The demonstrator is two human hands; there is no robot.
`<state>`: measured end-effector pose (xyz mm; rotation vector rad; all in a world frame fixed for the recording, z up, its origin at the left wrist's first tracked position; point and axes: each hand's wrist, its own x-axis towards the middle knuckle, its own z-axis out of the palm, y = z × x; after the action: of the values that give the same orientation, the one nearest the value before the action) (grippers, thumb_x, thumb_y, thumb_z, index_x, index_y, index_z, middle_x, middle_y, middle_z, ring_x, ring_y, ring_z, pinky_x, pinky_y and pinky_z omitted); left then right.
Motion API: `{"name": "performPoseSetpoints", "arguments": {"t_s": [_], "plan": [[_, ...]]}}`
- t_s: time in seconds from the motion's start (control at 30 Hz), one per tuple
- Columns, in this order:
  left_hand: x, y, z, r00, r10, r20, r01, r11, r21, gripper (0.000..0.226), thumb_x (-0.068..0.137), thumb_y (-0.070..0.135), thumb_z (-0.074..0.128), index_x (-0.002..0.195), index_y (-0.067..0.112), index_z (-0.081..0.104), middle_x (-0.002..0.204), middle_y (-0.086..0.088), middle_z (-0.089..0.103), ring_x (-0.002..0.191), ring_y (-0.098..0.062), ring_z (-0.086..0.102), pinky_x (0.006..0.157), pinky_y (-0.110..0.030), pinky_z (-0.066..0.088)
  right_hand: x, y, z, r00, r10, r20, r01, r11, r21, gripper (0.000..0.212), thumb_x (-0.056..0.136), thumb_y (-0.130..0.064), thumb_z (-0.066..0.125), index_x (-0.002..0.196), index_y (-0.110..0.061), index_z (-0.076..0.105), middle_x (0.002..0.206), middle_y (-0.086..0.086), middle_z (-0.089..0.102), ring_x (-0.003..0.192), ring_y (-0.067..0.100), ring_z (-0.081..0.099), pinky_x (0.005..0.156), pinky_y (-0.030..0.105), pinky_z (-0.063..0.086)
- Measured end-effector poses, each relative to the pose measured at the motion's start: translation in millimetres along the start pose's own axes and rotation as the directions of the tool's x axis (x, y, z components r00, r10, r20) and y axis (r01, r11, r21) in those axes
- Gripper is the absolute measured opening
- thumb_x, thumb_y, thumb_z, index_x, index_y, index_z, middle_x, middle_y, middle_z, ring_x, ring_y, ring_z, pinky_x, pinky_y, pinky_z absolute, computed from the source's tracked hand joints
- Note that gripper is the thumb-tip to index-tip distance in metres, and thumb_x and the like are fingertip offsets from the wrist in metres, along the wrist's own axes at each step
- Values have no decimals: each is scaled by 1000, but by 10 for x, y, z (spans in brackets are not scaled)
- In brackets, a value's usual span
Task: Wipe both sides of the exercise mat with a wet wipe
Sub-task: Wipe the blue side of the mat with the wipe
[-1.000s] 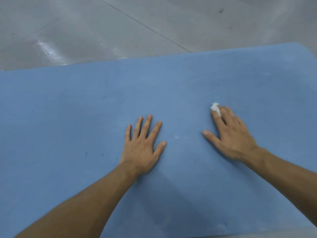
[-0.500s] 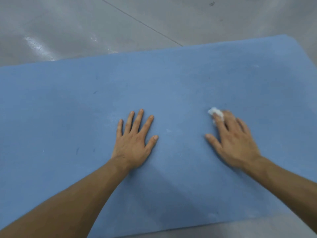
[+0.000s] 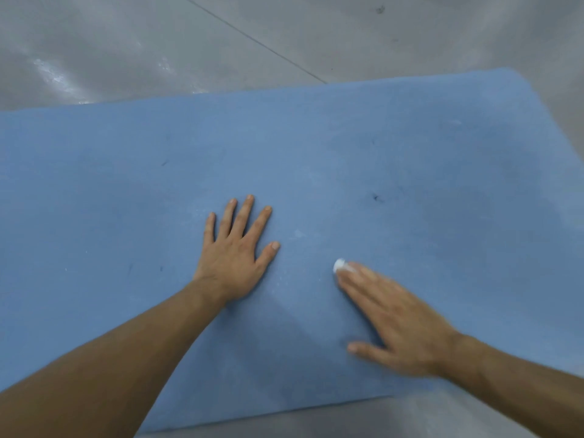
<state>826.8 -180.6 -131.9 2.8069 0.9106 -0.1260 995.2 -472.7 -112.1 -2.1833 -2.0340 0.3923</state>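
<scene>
our exercise mat (image 3: 316,153) lies flat on the grey floor (image 3: 126,42), one blue face up. our left hand (image 3: 235,251) lies palm down near the mat's middle, fingers (image 3: 245,213) straight and spread wide. we judge it is there to pin the mat, so the light foam does not creep over the smooth floor under the rubbing.

our right hand (image 3: 395,317) lies just to its right, closer to us and also palm down. its fingers (image 3: 363,279) are straight and pressed close together, with the thumb (image 3: 363,348) out to the side. the wet wipe (image 3: 339,264) is a small white wad under those fingertips, only its tip showing past them. it is pressed against the mat rather than pinched, which lets the flat fingers bear down evenly. the right hand is blurred, which fits a wiping stroke.

dark specks (image 3: 376,197) and pale scuffs (image 3: 298,233) show farther out on the mat, so we judge this upper face only partly done. the underside is not yet reached, since the mat has yet to be turned over. the wad is small against the mat, so many overlapping passes seem needed, and it could slip out from under flat fingers.
</scene>
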Motion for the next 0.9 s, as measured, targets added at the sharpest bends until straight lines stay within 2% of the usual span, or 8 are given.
{"name": "performPoseSetpoints", "arguments": {"t_s": [0.1, 0.2, 0.3, 0.4, 0.5, 0.67, 0.8, 0.9], "plan": [[-7, 1, 0, 1000, -3, -5, 3, 1000, -4, 76, 94, 73, 8, 164, 43, 5, 173, 9, -6, 159, -19, -8, 127, -53, -3, -100, -392, 89, 990, -139, -8, 138, 988, -65, 91, 102, -69, 40, 163, -4, 22, 174, 9, 11, 160, 25, 13, 128, 38, 15], [-14, 6, -11, 1000, -2, -1, 2, 1000, -7, 75, 94, 73, 9, 163, 44, 4, 173, 10, -7, 159, -18, -10, 127, -52, -4, -105, -346, 139, 992, -105, -72, 98, 991, -87, 85, 105, -65, 37, 163, -4, 25, 173, 8, 16, 160, 23, 17, 127, 37, 19], [-20, 8, -22, 1000, -7, 9, 7, 1000, -16, 75, 94, 73, 7, 163, 45, 2, 172, 12, -10, 159, -16, -13, 127, -50, -8, -24, 102, 116, 971, 156, -180, -171, 983, -72, 83, 105, -65, 33, 162, -4, 29, 171, 8, 24, 157, 24, 26, 125, 40, 24], [-32, 13, -27, 1000, -13, 16, 13, 1000, -10, 75, 94, 73, 5, 163, 44, 0, 172, 12, -12, 158, -15, -15, 127, -50, -7, -9, 684, -32, 861, 462, -212, -481, 875, -48, 92, 102, -71, 20, 159, 0, 34, 168, 14, 30, 154, 31, 33, 125, 43, 26], [-50, 28, -24, 999, -34, 25, 34, 999, -26, 75, 94, 72, 6, 163, 44, 2, 172, 12, -12, 158, -14, -15, 127, -50, -8, -112, 1056, -187, 783, 587, -206, -592, 805, 41, 100, 97, -76, 20, 158, 2, 33, 168, 13, 28, 152, 32, 34, 122, 47, 32], [-89, 199, -8, 998, -54, -11, 53, 996, -78, 72, 97, 62, 7, 165, 38, 10, 173, 10, -6, 159, -14, -10, 128, -49, -5, -216, 687, -125, 892, 446, -71, -444, 895, 35, 103, 96, -81, 23, 165, -4, 16, 175, 4, 0, 161, 16, 1, 130, 38, 11], [-79, 397, -16, 1000, -2, -18, 0, 995, -98, 72, 98, 59, 8, 165, 35, 16, 173, 8, -1, 159, -15, -7, 128, -46, -4, -281, 102, -62, 972, 232, -31, -231, 972, 46, 99, 100, -75, 40, 165, -4, 16, 175, 6, 2, 161, 18, 3, 129, 36, 10], [-11, 682, -17, 998, 52, 30, -49, 993, -107, 69, 99, 61, 12, 164, 39, 14, 173, 10, -5, 159, -15, -10, 127, -47, -6, -297, -142, -14, 981, 191, -14, -190, 979, 70, 95, 101, -71, 43, 165, -5, 17, 175, 5, 4, 161, 18, 5, 129, 33, 8]]}}
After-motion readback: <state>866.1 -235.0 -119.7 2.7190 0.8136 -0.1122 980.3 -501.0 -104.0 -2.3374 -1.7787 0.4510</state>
